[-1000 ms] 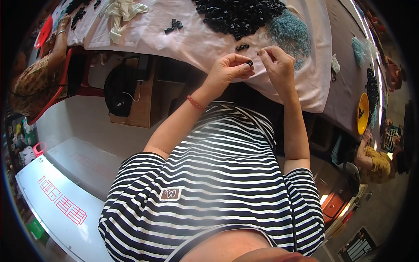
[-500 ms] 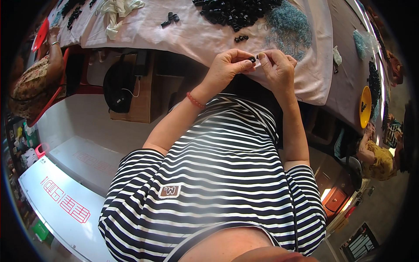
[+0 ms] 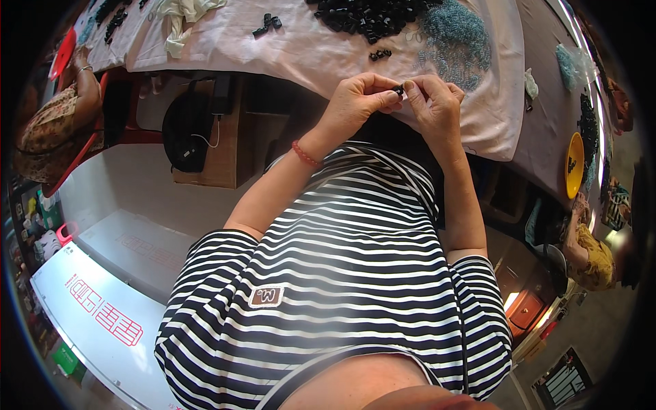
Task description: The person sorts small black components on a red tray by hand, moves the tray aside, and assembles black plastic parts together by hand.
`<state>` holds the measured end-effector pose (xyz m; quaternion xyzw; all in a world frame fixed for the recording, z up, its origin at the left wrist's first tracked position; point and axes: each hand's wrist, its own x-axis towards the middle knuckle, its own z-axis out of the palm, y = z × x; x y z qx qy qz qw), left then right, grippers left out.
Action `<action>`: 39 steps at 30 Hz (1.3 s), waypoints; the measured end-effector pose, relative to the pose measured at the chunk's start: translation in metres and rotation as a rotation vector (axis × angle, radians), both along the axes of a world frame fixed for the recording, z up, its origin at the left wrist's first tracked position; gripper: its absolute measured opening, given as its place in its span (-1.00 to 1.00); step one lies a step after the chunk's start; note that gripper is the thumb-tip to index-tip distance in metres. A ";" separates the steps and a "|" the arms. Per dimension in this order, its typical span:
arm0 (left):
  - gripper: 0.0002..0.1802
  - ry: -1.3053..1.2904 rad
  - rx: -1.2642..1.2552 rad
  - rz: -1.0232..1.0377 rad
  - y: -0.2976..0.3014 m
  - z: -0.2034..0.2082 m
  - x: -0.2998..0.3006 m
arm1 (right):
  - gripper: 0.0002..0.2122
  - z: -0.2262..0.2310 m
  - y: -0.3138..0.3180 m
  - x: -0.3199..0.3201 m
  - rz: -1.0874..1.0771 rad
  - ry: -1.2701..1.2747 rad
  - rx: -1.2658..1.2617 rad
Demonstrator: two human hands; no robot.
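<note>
Just over the near edge of the cloth-covered table, my left hand point(image 3: 362, 99) pinches a small black piece point(image 3: 399, 89) between thumb and fingertips. My right hand point(image 3: 434, 102) meets it there, its thumb and forefinger pressed together against the piece; whatever else it grips is too small to make out. Beyond my hands lies a big heap of small black pieces point(image 3: 372, 19). To its right spreads a pile of small bluish clear rings or loops point(image 3: 458, 41). A short row of black pieces point(image 3: 380, 55) rests between the heap and my hands.
A few black pieces point(image 3: 267, 26) lie left of the heap, near a crumpled pale cloth point(image 3: 179, 20). At right stand a yellow dish point(image 3: 574, 165) and a clear plastic bag point(image 3: 581, 67). Other people sit at left point(image 3: 58, 123) and right point(image 3: 591, 256).
My right fingertips have come closer to the black piece, and the small gap between the two hands has shut. The table things look the same.
</note>
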<state>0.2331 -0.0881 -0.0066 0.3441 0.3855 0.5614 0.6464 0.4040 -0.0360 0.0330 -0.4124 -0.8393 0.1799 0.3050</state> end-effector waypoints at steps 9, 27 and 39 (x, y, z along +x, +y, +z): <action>-0.72 0.078 0.004 -0.029 -0.002 0.002 -0.003 | -0.88 0.000 -0.005 0.000 0.004 -0.009 0.086; -0.79 0.059 0.026 0.001 -0.005 0.003 0.001 | -0.85 -0.009 -0.013 -0.003 -0.085 0.234 -0.407; -0.82 0.009 -0.178 0.033 -0.007 -0.001 0.000 | -0.78 -0.002 -0.020 0.005 0.072 -0.128 -0.120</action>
